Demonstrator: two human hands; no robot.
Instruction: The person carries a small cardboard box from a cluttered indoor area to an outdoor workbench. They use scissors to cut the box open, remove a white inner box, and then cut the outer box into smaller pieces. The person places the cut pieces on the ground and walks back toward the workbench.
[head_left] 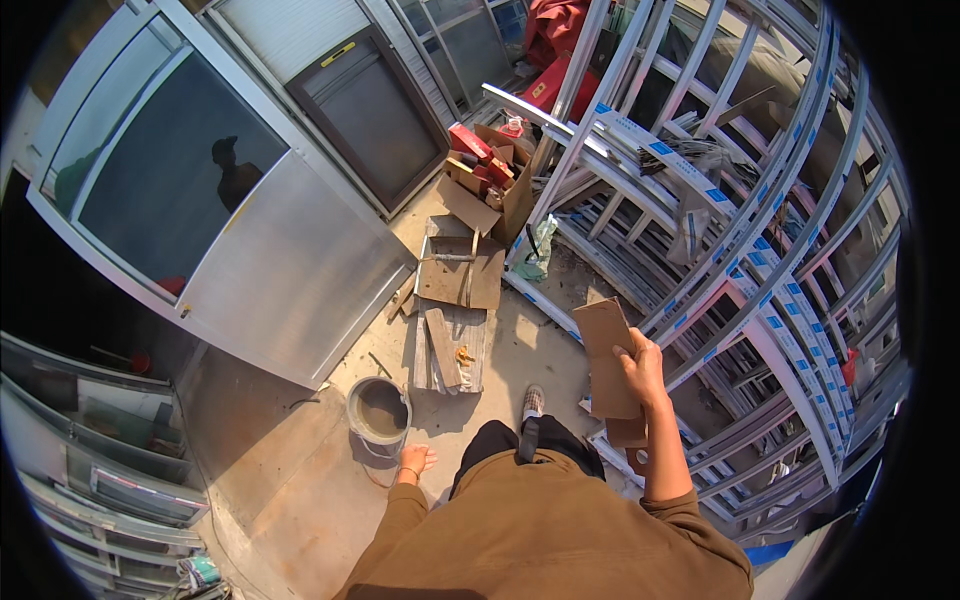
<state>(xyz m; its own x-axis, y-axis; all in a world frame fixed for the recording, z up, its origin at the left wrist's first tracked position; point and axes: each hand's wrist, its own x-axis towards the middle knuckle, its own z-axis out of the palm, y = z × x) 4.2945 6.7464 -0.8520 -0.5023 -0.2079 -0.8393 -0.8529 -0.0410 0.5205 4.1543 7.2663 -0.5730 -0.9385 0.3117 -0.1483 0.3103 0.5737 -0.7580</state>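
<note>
My right hand (642, 368) is closed on the edge of a folded piece of brown cardboard (603, 345), thumb lying over its face. The cardboard hangs upright beside the aluminium frames on the right. At my left side, my left hand (416, 461) hangs low with loosely bent fingers and nothing in it. Nearest to it stands a round grey bucket (380, 410) with a wire handle, its inside dull and dirty. Ahead of my feet lies a wooden pallet (470, 345) with a loose board (442, 347) and a flat open cardboard piece (460, 272) on it.
Stacked aluminium frames (730, 290) fill the right side. A cardboard box (510, 200) of red packages stands ahead, with a green-white bag (537, 250) near it. A metal door with dark glass (290, 270) stands open at the left. Glass panels (120, 440) lean at the far left.
</note>
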